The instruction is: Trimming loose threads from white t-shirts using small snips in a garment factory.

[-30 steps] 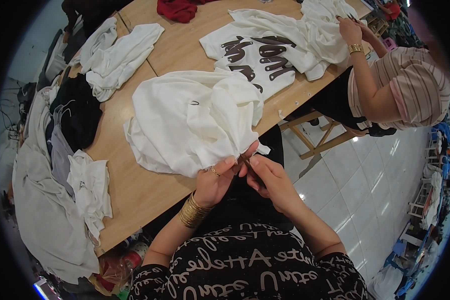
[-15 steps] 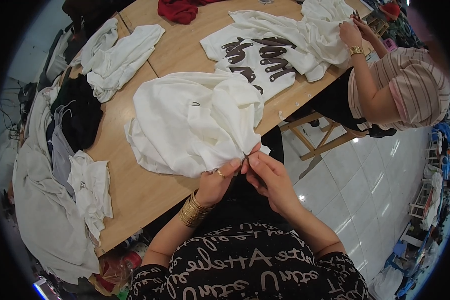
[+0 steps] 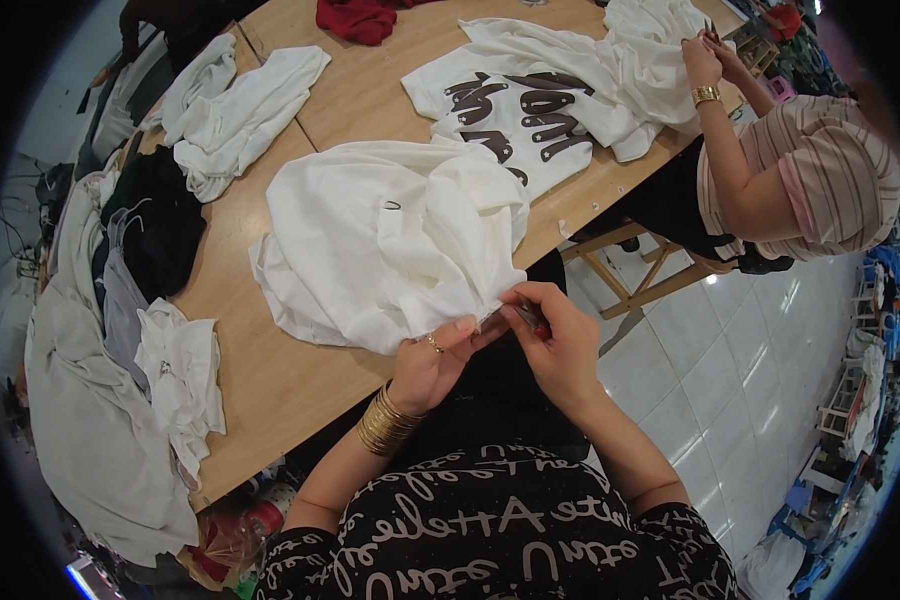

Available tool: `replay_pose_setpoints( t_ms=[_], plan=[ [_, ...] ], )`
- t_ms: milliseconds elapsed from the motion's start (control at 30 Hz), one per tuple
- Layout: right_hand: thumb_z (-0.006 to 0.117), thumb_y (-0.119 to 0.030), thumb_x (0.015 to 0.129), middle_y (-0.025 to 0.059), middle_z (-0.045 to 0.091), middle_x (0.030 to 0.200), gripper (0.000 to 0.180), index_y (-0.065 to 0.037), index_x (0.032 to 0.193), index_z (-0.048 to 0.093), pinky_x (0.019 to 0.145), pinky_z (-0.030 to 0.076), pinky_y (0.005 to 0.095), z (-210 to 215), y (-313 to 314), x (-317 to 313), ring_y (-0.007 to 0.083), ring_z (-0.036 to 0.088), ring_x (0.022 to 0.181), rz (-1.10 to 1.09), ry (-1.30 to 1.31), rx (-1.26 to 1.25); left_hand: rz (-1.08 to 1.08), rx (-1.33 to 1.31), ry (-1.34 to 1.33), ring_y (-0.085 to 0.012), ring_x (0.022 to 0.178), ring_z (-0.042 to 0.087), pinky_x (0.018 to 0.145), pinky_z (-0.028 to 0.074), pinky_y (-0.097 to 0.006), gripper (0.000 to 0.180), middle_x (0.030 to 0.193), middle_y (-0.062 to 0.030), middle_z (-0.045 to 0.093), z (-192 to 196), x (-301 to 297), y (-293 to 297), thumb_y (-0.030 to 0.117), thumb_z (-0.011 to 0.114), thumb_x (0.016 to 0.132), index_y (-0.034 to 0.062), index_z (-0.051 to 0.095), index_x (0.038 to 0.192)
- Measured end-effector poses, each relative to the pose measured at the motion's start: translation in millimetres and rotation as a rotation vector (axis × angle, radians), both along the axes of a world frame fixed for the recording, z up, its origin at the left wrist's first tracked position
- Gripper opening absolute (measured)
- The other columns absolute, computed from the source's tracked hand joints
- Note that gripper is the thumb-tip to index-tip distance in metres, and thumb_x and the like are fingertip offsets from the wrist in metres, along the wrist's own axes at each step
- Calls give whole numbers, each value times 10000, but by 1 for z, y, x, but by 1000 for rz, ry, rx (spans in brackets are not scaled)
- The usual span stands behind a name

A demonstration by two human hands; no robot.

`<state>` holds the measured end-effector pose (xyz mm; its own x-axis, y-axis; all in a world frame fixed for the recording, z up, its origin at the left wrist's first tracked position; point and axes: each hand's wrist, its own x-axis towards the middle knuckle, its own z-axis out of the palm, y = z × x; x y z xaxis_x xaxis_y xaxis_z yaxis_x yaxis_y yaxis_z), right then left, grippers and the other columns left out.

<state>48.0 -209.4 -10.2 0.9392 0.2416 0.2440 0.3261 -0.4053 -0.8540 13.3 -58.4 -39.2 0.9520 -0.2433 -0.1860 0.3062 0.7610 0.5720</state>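
A white garment (image 3: 370,230) lies bunched on the wooden table, its near edge drawn over the table's front toward me. My left hand (image 3: 432,360) pinches that edge between thumb and fingers. Close beside it, my right hand (image 3: 560,345) is closed around a small pair of thread snips (image 3: 538,325), dark metal with a touch of red. The snips are mostly hidden by my fingers. The right fingertips are at the garment's edge, very near the left ones.
Beyond the garment lies a white shirt (image 3: 515,110) with dark lettering. At the right a co-worker (image 3: 795,180) handles white cloth. White clothes (image 3: 245,115), a black garment (image 3: 160,225) and a grey pile (image 3: 100,420) line the table's left. A red cloth (image 3: 355,20) sits far back.
My right hand has turned and shifted slightly right, and red on the snips now shows in its grip. The left hand still pinches the garment's edge, its fingers a little lower.
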Motion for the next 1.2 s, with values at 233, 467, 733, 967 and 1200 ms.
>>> replay_pose_setpoints(
  t_ms=[233,467,733,967,1200],
  plan=[
    [610,-7,762,71,602,757,200,-46,943,534,535,434,247,-5,-3,3,186,588,604,39,-111,-86,-47,-24,21,-249,1116,471,974,345,-438,418,1213,-124,482,-7,0,-7,198,453,885,-2,384,1244],
    [602,3,757,78,600,750,196,-44,933,529,544,442,261,-1,-8,1,211,596,614,147,-109,-186,-67,56,207,-155,785,542,637,486,-305,329,869,-50,567,-9,8,0,300,519,879,12,529,1038],
    [588,32,706,84,615,769,260,-42,948,525,548,457,276,-8,-7,0,234,611,643,0,-10,-68,92,357,188,-177,755,604,598,504,-270,248,913,-88,601,20,5,-10,191,557,866,-18,557,999],
    [576,-20,786,65,592,740,210,-40,987,517,556,441,244,11,-12,-3,151,555,588,-2,122,-76,123,245,97,-284,1030,558,822,492,-335,376,1116,-158,541,33,4,-6,152,473,905,-63,384,1200],
    [256,-412,943,-33,389,620,461,-30,990,510,425,224,161,23,-7,-15,26,304,488,252,636,362,175,230,-15,-254,1046,547,822,465,-319,424,1171,-183,517,28,2,-10,201,445,921,-55,334,1240]
  ],
)
